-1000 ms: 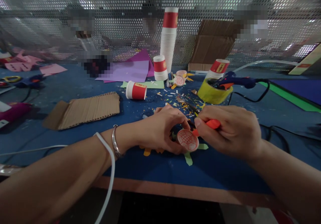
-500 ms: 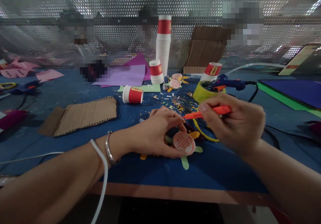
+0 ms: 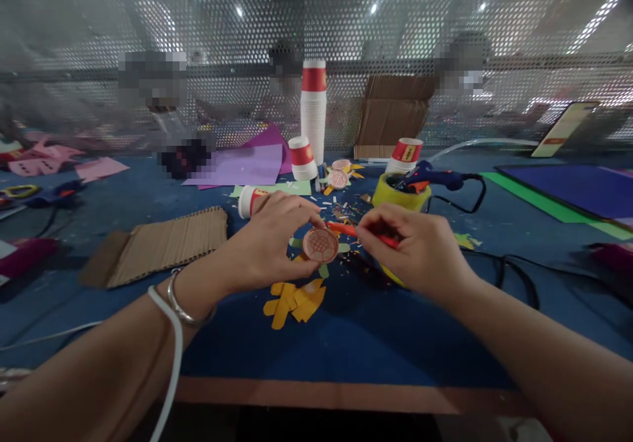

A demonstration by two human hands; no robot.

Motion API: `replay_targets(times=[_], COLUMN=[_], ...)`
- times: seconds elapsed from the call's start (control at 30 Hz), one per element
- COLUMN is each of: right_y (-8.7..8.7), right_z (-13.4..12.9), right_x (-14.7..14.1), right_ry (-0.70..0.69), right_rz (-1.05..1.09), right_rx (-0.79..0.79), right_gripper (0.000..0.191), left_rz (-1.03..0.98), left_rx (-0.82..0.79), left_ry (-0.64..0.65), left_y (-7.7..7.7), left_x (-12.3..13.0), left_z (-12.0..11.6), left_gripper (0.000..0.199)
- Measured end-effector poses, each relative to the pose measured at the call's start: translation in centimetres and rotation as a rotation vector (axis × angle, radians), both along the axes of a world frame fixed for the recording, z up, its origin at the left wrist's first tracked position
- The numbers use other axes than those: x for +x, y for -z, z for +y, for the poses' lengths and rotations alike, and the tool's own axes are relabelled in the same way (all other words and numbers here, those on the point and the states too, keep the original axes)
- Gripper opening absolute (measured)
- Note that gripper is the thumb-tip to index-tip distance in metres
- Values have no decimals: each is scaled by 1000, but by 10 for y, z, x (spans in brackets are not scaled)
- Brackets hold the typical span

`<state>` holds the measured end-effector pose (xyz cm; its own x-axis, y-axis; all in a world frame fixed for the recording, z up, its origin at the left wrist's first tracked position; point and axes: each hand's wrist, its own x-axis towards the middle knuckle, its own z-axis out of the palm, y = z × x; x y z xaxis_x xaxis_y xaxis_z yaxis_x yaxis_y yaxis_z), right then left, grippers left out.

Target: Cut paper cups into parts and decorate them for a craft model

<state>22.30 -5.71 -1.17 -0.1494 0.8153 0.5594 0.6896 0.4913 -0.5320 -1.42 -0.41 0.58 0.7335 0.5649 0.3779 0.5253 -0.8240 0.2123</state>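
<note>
My left hand (image 3: 271, 241) pinches a paper-cup turtle (image 3: 320, 246) by its edge, above the blue table. Its round base carries a red grid like a shell, and green paper tabs stick out around the rim. In my right hand (image 3: 418, 244) is an orange-red marker (image 3: 341, 229), its tip pointing left at the turtle's upper edge. I cannot tell whether tip and turtle touch. Below my left hand lie several yellow paper cutouts (image 3: 297, 302).
Behind the hands stand a tall stack of paper cups (image 3: 313, 115) and a yellow tape roll (image 3: 395, 194) holding a glue gun (image 3: 435, 177). A tipped cup (image 3: 246, 202) and corrugated cardboard (image 3: 171, 244) lie left. Finished-looking turtles (image 3: 338, 179) and paper scraps sit farther back. Cables (image 3: 514, 277) run right.
Both hands have moved up and left with the turtle and marker, and the marker tip is now beside the turtle's rim. The yellow cutouts have come into view.
</note>
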Motion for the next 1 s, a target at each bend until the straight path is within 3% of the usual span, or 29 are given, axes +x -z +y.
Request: replay_targets(times=[0.13,0.3,0.47,0.73,1.0], right_y=[6,7,10,7,2], right_z=[0,-1,-1,-4,0], right_x=[-3,-6,-11,-13,-9], right_ry=[-61,-45,-109,-198,-79], right_rz=[18,-16,-133,-194,-29], right_rx=[-140,-182,-289,-366,-299], right_gripper=[10,13,10,9,10], left_rz=[56,90,80,-3,49], left_rx=[46,147,129,147,237], left_ry=[-52,-157,-221,-103,23], left_y=[-8,-11,-10,-8,-11], left_x=[-2,-9,-13,-10,-9], left_z=[-1,5,11,6,-1], left_gripper=[33,32,38,39,37])
